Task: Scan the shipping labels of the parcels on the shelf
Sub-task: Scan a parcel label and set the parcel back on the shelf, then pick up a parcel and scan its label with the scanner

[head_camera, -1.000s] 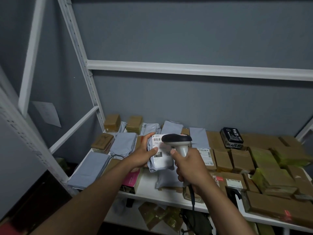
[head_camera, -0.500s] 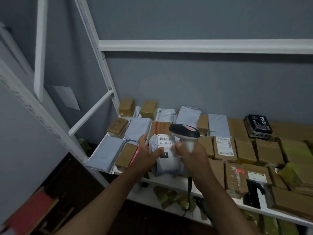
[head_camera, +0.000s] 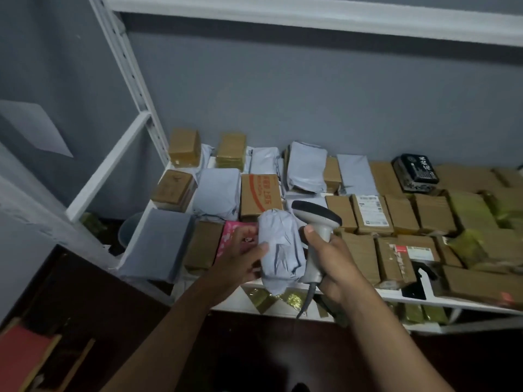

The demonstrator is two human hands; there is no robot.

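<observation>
You are mid-task, by the look of it: the shelf [head_camera: 368, 295] carries many parcels, brown boxes and grey bags, and nothing in view marks which are already scanned, so you cannot tell the count done. Most lie with no label showing; one labelled box [head_camera: 371, 211] sits face up just right of the scanner head, and judging by that, plenty is left. Your left hand [head_camera: 243, 261] grips a grey bag [head_camera: 278, 250] at the shelf's front edge, thumb curled over its near side; its label is not visible, so it likely needs turning before a scan. Your right hand [head_camera: 331, 264] wraps the grip of the scanner [head_camera: 317, 236], fingers closed round it, index finger up by the trigger, head just beside the bag's top.
</observation>
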